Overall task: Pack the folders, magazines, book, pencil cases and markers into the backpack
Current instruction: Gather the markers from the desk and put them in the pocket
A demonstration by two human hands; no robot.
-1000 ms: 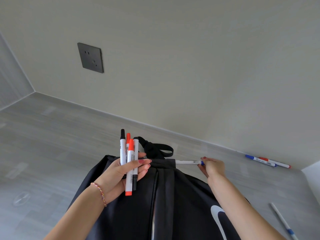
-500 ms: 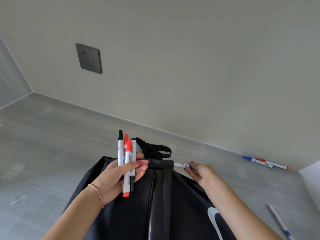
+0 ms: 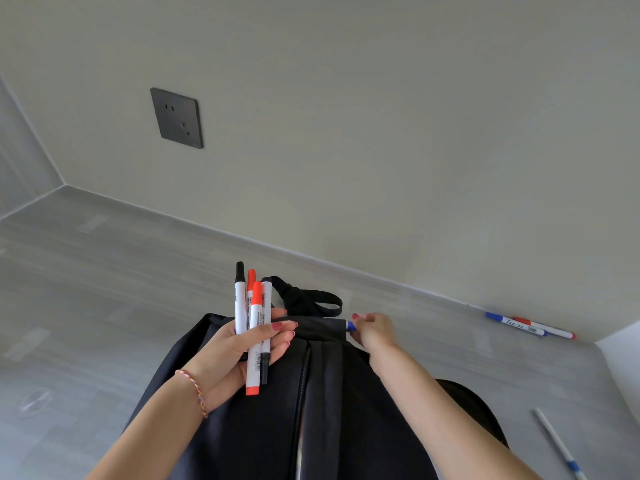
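Observation:
A black backpack (image 3: 263, 420) stands in front of me on the grey surface, its zip partly open down the middle and its top strap loop (image 3: 311, 301) at the far end. My left hand (image 3: 235, 355) grips a bunch of several markers (image 3: 254, 327), white barrels with black and orange caps, held upright over the bag's top left. My right hand (image 3: 372, 329) is closed on a blue-capped marker (image 3: 350, 326) at the bag's top right edge; most of that marker is hidden behind the bag fabric and my fingers.
Two markers lie against the wall at right, one blue (image 3: 512, 322) and one red (image 3: 545, 329). Another blue-ended marker (image 3: 557, 441) lies near the lower right. A dark wall socket (image 3: 177, 117) sits on the wall at upper left.
My right hand has drawn the blue marker left toward the bag's top; its white barrel, visible before, is now hidden behind the bag's edge. My left hand keeps holding its bunch in place.

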